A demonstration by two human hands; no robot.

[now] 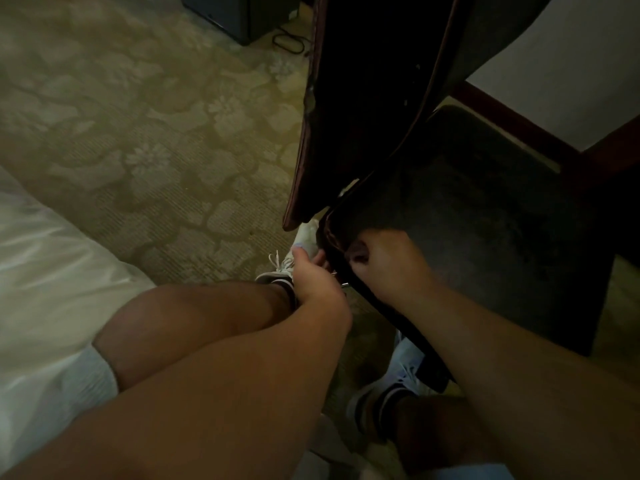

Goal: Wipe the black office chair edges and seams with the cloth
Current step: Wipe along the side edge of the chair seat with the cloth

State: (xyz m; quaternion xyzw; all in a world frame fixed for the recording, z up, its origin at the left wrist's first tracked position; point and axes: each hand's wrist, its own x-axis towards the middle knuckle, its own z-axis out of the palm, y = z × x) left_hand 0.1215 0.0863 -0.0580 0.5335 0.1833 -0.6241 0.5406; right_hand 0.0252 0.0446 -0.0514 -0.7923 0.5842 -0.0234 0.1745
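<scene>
chair (485, 216) seat corner between both hands | cloth (306, 237) pinched by left hand (311, 275) at seam | right hand (384, 261) curled on seat edge | progress: corner seam in work, remaining edges judged pending

The carpet (145, 109) is beige with a pale floral pattern and serves as the reference surface. A white bed cover (45, 271) overlaps the carpet at its lower left. A dark box-shaped unit (239, 15) stands on the carpet at its far edge, with a black cable (289, 43) looped on the carpet just beside it. A dark red wooden frame (540, 133) borders a white panel (568, 64) right of the carpet.
</scene>
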